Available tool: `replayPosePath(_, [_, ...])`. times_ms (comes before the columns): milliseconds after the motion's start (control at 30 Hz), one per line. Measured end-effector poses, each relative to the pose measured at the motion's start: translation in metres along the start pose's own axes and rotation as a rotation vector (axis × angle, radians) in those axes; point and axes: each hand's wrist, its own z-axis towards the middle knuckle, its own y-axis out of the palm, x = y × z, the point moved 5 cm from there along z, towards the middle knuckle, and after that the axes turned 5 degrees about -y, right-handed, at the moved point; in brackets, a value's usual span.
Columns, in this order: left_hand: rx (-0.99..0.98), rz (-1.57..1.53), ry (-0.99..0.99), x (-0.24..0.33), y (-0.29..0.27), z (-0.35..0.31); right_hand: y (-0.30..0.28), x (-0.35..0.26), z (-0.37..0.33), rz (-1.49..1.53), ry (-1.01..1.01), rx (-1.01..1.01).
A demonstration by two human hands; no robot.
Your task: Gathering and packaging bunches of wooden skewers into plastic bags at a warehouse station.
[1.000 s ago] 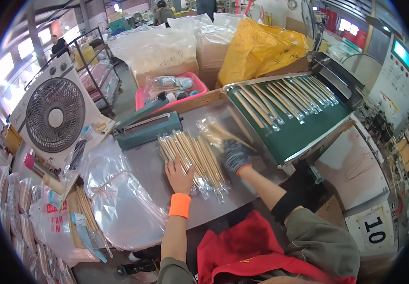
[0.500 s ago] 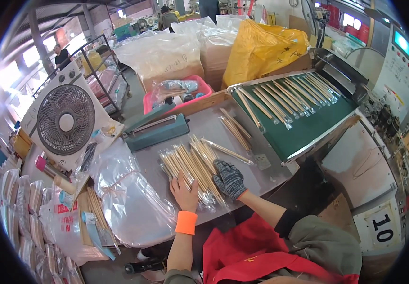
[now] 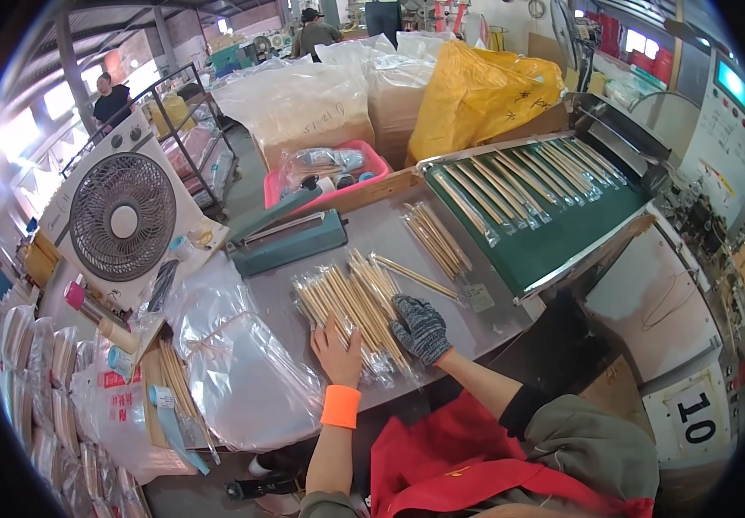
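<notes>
A thick pile of wrapped chopsticks (image 3: 351, 298), pale wooden sticks in clear plastic sleeves, lies on the grey worktable (image 3: 282, 250) in front of me. My left hand (image 3: 336, 350), bare with an orange wristband, rests on the near left part of the pile, its fingers spread. At the right side of the pile is my right hand (image 3: 422, 330) in a grey knitted glove, its fingers extended against the sleeves. One wrapped pair (image 3: 415, 276) lies apart at the upper right of the pile. Another loose group of wrapped chopsticks (image 3: 437, 242) is beside the belt.
A green conveyor belt (image 3: 528, 246) at the right carries a row of wrapped chopsticks. A teal bag sealer (image 3: 290, 242) and pink basket (image 3: 377, 164) sit behind the pile. Clear plastic bags (image 3: 243, 363) and a fan (image 3: 122, 220) are left. Two other people are in the background.
The row on the belt has shifted toward the table, and the group beside the belt holds more wrapped chopsticks. Both hands stay almost still at the pile. The background people show more fully.
</notes>
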Motion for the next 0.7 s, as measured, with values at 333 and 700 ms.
replayPosePath(333, [-0.011,-0.027,-0.023,0.003,-0.002,0.000,0.001,0.000,0.000,0.007,-0.016,0.016])
replayPosePath(700, [-0.036,-0.060,-0.069,0.000,-0.002,0.001,-0.002,0.000,0.000,0.022,0.004,0.007])
